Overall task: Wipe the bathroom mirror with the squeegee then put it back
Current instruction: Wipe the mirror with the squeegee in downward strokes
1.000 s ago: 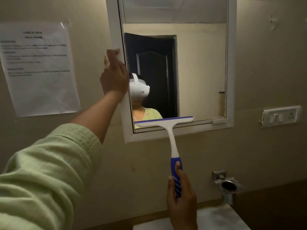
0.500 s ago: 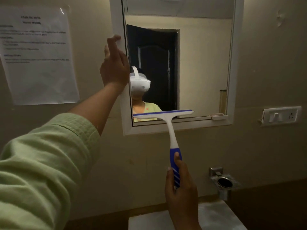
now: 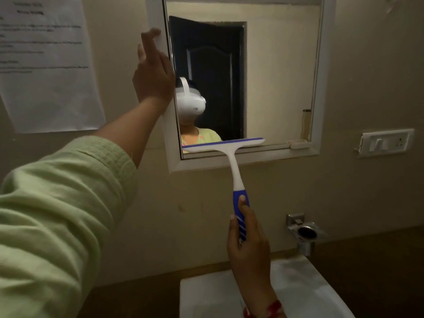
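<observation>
— Since the earlier frames, has anything moved?

— Little has. The squeegee [image 3: 226,148] blade sits at the same spot along the lower edge of the bathroom mirror [image 3: 275,76]; mostly the view itself has drifted, so the mirror sits a touch higher in the frame.

— How are the hands placed?

— The right hand [image 3: 249,244], lower centre, is wrapped round the blue grip, thumb along the handle. The left hand [image 3: 153,72], upper centre, lies with fingers fairly flat against the mirror's white frame [image 3: 247,158], gripping nothing.

— How should the stroke be finished?

— Judging by the blade's position, this pass is at its end. The person would do well to keep the rubber edge pressed flat and level to the bottom frame, then lift off cleanly and start the next strip towards the right of the glass, overlapping slightly.

— Any containers?

— A metal holder [image 3: 306,232] is fixed to the wall at lower right; its dark cup looks empty, though the dim light makes that uncertain. Below it a white washbasin [image 3: 298,285] shows, with nothing visible in it.
</observation>
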### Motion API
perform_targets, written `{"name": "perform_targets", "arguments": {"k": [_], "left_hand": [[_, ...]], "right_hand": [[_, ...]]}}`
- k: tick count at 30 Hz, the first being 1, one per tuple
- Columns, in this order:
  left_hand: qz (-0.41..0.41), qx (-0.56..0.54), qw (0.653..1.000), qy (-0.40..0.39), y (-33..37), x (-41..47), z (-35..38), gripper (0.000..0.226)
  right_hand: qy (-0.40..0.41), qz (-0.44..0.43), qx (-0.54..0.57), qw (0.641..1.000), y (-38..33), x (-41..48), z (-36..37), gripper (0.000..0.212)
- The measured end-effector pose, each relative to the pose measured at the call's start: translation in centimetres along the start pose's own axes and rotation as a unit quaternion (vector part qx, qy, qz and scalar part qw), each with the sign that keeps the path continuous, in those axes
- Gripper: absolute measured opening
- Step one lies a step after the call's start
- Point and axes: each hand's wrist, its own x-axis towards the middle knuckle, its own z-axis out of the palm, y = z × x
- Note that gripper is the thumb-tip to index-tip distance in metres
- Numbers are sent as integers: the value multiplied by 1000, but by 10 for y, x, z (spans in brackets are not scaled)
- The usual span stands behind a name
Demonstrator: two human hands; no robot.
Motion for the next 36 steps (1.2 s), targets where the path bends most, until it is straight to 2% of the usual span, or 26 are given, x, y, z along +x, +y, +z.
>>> {"name": "perform_targets", "arguments": {"k": [8,13,19,27,36], "left_hand": [[-9,14,1000,-3,4,0,-3,42],[-23,7,1000,-7,7,2,-6,37],[-25,-5,1000,-5,8,0,-7,33],[0,-11,1000,7,2,1,-1,32],[6,-20,1000,-7,0,0,-3,32]], "right_hand": [[-19,-2,1,1000,4,-7,-7,52],[41,12,118,992,-8,19,-19,44],[99,-82,164,978,-32,118,-51,43],[121,-189,76,972,-71,252,-79,41],[159,-254,-12,954,-107,315,-73,45]]}}
